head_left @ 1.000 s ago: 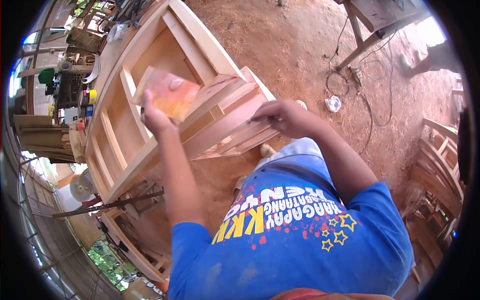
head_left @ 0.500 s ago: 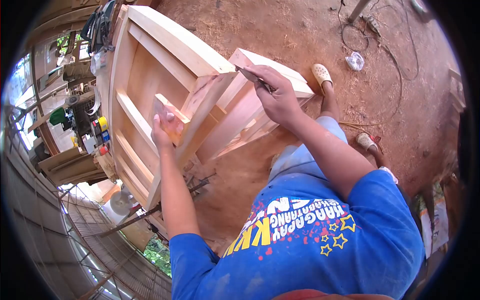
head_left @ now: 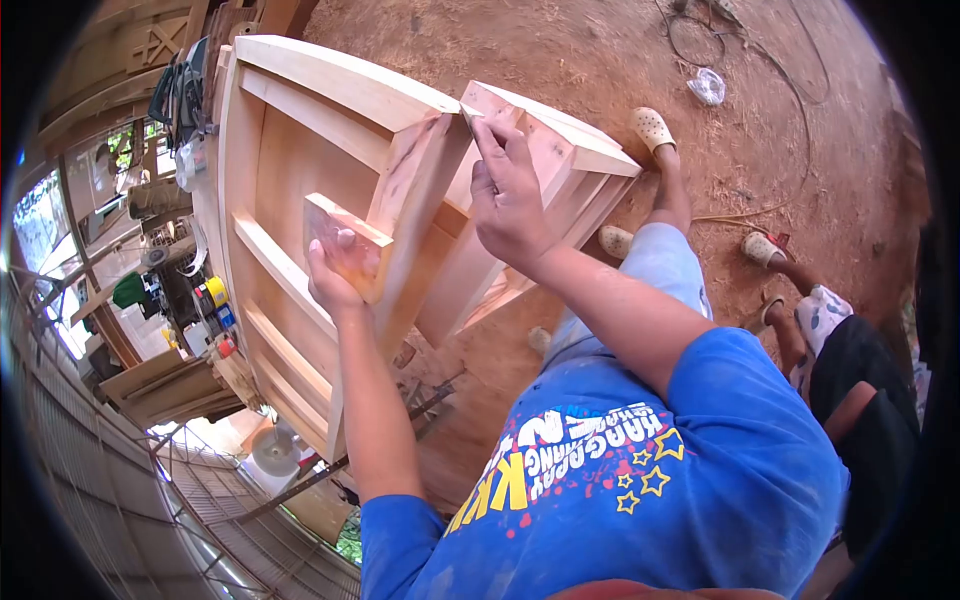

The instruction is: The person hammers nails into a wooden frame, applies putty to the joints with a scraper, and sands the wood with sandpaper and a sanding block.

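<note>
My left hand (head_left: 336, 278) grips a small flat wooden board (head_left: 372, 264), its face smeared reddish-orange, held upright inside a pale wooden frame (head_left: 330, 72) with several crosswise slats. My right hand (head_left: 508, 205) is closed round a thin putty knife (head_left: 468, 113), mostly hidden by the fingers. The blade's tip is right at the frame's near top corner, and the index finger stretches along it. Just beyond that hand, a second wooden piece (head_left: 560, 135) with layered edges stands close beside the frame.
Dirt floor (head_left: 780, 170) spreads around the work, with a cable (head_left: 805, 150) and a crumpled clear plastic bag (head_left: 707, 87). Another person (head_left: 860, 390) stands close at the right. Tools and bottles (head_left: 215, 295) crowd the left, near a round fan-like object (head_left: 275, 450).
My right hand has turned more upright, its index finger now extended along the knife at the corner. The left hand still holds the board. Another person has come further into view at the right.
</note>
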Demonstrator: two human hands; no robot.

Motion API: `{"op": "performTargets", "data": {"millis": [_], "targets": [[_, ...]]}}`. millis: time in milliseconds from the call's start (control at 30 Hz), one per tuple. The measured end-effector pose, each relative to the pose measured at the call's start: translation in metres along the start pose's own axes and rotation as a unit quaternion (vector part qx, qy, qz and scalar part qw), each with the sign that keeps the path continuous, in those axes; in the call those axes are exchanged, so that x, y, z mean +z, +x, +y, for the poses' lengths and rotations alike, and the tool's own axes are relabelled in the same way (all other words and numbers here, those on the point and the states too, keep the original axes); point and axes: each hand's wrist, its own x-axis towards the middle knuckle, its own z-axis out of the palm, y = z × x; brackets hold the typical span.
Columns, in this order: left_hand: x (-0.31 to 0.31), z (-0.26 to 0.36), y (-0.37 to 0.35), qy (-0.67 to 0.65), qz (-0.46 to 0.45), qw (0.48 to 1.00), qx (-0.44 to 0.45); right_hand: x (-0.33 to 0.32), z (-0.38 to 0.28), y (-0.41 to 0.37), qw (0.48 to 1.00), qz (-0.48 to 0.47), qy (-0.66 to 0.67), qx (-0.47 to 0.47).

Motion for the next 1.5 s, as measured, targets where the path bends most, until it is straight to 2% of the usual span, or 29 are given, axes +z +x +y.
{"op": "performTargets", "data": {"millis": [233,333,433,533,567,633,700,800,867,967,1100,1200,1233,1300,1500], "targets": [[0.003,0.002,-0.003,0.020,-0.005,1.000,-0.007,0.034,0.006,-0.012,0.998,0.043,0.005,-0.035],[0.004,0.003,-0.004,0.029,-0.002,1.000,-0.004,0.031,0.012,-0.010,0.995,0.034,-0.043,-0.085],[0.005,0.003,-0.004,0.035,0.007,0.999,-0.002,0.011,0.009,-0.001,0.999,-0.017,-0.027,-0.045],[0.009,0.007,-0.009,0.024,0.001,1.000,-0.011,-0.042,0.015,0.022,0.980,-0.179,0.082,0.024],[0.013,0.008,-0.010,0.014,0.004,1.000,-0.007,-0.052,0.019,0.024,0.964,-0.203,0.159,0.068],[0.017,0.007,-0.012,-0.006,0.010,1.000,0.002,-0.053,0.026,0.024,0.939,-0.133,0.244,0.203],[0.011,0.006,-0.010,0.007,-0.014,1.000,-0.003,-0.049,0.028,0.024,0.887,-0.084,0.316,0.327],[0.007,0.006,-0.007,0.011,-0.022,1.000,-0.002,-0.042,0.021,0.026,0.850,-0.067,0.363,0.376],[0.012,0.005,-0.007,0.004,-0.012,1.000,0.003,-0.041,-0.002,0.028,0.895,-0.083,0.317,0.303],[0.013,0.004,-0.009,0.000,0.002,1.000,0.007,-0.034,-0.004,0.025,0.953,-0.109,0.210,0.188],[0.003,0.002,-0.005,0.013,-0.012,1.000,-0.001,-0.029,-0.004,0.018,0.987,-0.108,0.104,0.056],[0.004,0.002,-0.004,0.023,-0.003,1.000,0.000,-0.039,-0.017,0.016,0.992,-0.103,0.064,0.046],[0.005,0.002,-0.004,0.023,0.002,1.000,0.001,-0.037,-0.017,0.015,0.995,-0.075,0.054,0.034],[0.005,0.003,-0.006,0.026,0.000,1.000,-0.001,-0.027,-0.014,0.011,0.999,-0.021,0.035,0.011],[0.007,0.004,-0.004,0.008,-0.015,1.000,-0.008,0.018,-0.010,0.005,0.998,0.043,-0.013,-0.049]]}}
